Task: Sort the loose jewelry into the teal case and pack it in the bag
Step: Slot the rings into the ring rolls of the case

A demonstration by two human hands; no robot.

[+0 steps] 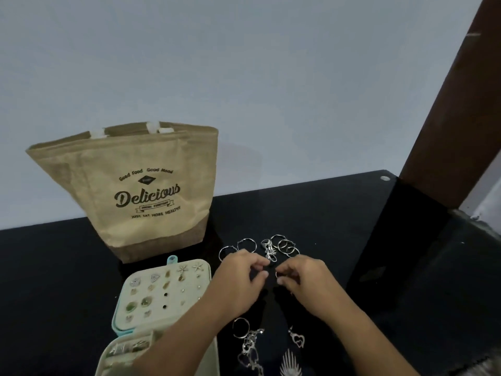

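The teal case (119,318) lies open at the lower left, its pale panel studded with several earrings. A tan bag (135,185) printed "Delicious" stands upright behind it. Loose silver hoops and rings (273,246) are scattered on the black table (352,240) just beyond my hands. More silver pieces, among them a heart pendant (297,340), lie near the front edge. My left hand (238,278) and my right hand (303,275) meet fingertip to fingertip above the table. My right hand pinches a small ring (278,274). My left fingers are curled beside it; what they hold is too small to see.
A brown wooden post (447,118) rises at the right behind the table's corner. A pale wall fills the background. The black tabletop stretches to the left of the case and to the right of my hands.
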